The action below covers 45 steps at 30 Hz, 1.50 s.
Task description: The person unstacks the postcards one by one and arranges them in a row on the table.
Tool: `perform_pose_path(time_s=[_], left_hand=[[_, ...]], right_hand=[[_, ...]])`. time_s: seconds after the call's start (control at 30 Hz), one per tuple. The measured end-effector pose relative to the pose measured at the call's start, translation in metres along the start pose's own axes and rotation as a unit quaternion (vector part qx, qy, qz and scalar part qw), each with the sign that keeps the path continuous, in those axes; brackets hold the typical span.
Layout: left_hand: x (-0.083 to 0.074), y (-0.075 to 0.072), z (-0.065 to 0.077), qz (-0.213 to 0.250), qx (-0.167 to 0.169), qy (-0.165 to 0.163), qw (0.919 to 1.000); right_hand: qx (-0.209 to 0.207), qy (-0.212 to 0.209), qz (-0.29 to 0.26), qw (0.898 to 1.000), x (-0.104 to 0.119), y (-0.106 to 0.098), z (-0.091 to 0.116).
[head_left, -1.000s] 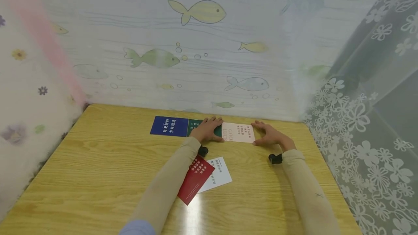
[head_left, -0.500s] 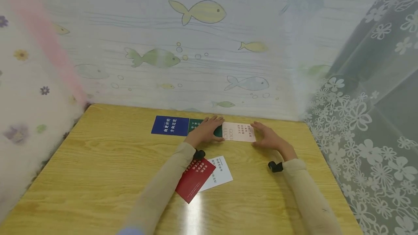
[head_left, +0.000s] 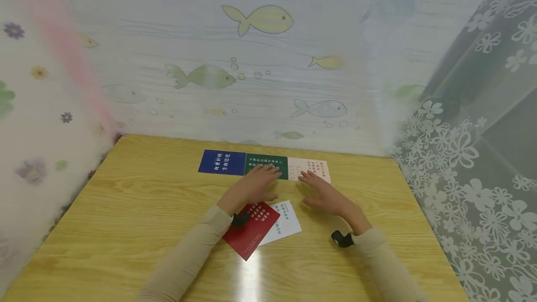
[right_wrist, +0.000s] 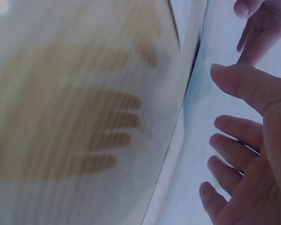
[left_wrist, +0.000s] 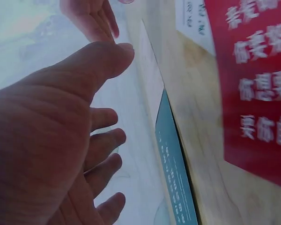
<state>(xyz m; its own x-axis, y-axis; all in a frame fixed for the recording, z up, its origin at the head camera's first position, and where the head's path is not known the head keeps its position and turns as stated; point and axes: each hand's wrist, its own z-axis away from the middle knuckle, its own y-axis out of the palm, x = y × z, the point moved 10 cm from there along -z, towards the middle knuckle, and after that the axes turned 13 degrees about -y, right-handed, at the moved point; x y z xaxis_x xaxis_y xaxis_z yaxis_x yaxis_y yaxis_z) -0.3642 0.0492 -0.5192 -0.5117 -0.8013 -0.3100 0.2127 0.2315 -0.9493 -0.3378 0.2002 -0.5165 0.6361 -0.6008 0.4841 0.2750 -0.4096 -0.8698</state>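
Note:
Three cards lie side by side in a row near the far edge: a blue card (head_left: pixel 221 162), a green card (head_left: pixel 281 167) and a pale pink card (head_left: pixel 322 170). Over the lower part of the green card hovers my left hand (head_left: pixel 253 185), fingers spread and nothing held. My right hand (head_left: pixel 329 197) is in front of the pink card, its relaxed fingertips covering a little of it in the head view. Nearer to me a red card (head_left: pixel 251 239) overlaps a white card (head_left: pixel 287 223), and my left wrist hides part of the red one.
The cards lie on a wooden table (head_left: pixel 126 227). A fish-patterned curtain (head_left: pixel 260 83) hangs right behind its far edge. Lace fabric with white flowers (head_left: pixel 474 199) borders the right side, and a flowered cloth (head_left: pixel 37 153) the left.
Both hands have left the pink card's sides and drawn back toward me, the right one also moving left. More of the green card shows now. The row of cards keeps its arrangement.

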Motion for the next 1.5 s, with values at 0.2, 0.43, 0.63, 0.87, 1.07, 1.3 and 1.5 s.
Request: perform_pose_path(time_s=[0.2, 0.43, 0.63, 0.87, 1.07, 1.3, 1.5], left_hand=[[0.005, 0.005, 0.043, -0.005, -0.003, -0.012, 0.9999], [0.013, 0.014, 0.096, 0.006, -0.004, -0.027, 0.9996], [0.021, 0.022, 0.136, 0.004, -0.008, -0.031, 0.9995], [0.021, 0.03, 0.168, 0.05, 0.011, -0.044, 0.9977], [0.015, 0.033, 0.182, 0.053, 0.01, -0.042, 0.9976], [0.021, 0.035, 0.187, 0.026, -0.017, -0.049, 0.9983], [0.032, 0.034, 0.188, 0.02, -0.016, -0.061, 0.9978]], right_hand=[[0.053, -0.009, -0.004, 0.999, 0.035, 0.032, -0.007], [0.102, -0.026, -0.008, 0.994, 0.073, 0.064, -0.009], [0.124, -0.02, -0.007, 0.992, 0.088, 0.08, 0.0], [0.123, -0.013, 0.022, 0.992, 0.09, 0.084, 0.002], [0.121, -0.023, 0.045, 0.991, 0.093, 0.086, -0.001], [0.139, -0.032, 0.075, 0.987, 0.108, 0.087, 0.007], [0.157, -0.049, 0.071, 0.984, 0.119, 0.091, 0.019]])
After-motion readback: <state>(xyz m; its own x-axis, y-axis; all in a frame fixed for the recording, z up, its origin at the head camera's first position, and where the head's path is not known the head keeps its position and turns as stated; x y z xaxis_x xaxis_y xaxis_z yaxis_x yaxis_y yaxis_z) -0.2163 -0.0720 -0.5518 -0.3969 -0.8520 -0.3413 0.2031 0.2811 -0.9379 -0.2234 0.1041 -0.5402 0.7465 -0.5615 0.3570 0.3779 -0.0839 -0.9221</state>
